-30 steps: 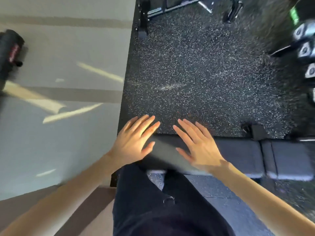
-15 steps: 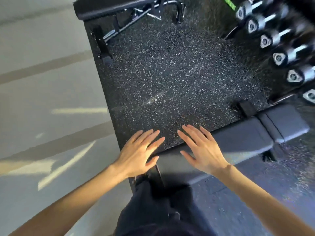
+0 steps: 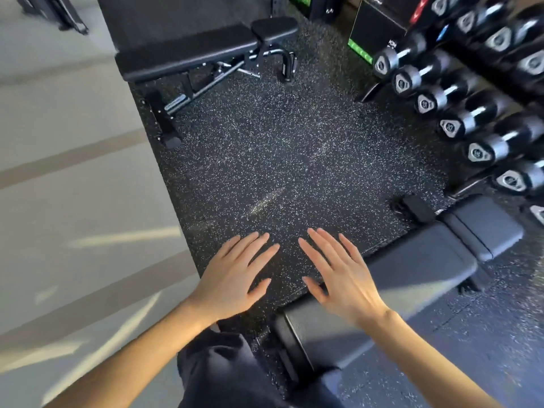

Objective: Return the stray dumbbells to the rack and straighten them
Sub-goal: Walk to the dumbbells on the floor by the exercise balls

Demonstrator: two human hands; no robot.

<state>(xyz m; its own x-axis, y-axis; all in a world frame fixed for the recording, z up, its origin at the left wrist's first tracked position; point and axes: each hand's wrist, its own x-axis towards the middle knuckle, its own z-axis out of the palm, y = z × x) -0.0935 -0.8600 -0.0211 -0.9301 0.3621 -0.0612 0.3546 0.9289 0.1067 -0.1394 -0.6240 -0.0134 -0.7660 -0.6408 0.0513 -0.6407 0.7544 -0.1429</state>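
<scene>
Flooring first: a pale smooth floor [image 3: 73, 172] with tan stripes and streaks of sunlight takes up the left side. It butts up against a black rubber mat [image 3: 279, 160] flecked with white that fills the middle. At the top of the mat sits a black padded weight bench [image 3: 191, 54] on a metal frame.

Lower down, the person's left hand [image 3: 232, 278] is flat with the fingers straight and spread, palm down over the mat, holding nothing. The right hand [image 3: 338, 278] is the same, empty and splayed, with its heel over the edge of a second padded bench [image 3: 412, 275] that angles off to the right. Can't tell if either hand actually touches anything.

Further right there's a black box with green print [image 3: 374, 30], then the rack [image 3: 368, 94] in the right corner. It's loaded with dumbbells [image 3: 450, 128] in two tiers, a bit blurry. They lie side by side, long axes parallel and running from lower left to upper right in the view. Their capped ends point out toward the mat, and chrome handles show between the dark heads.
</scene>
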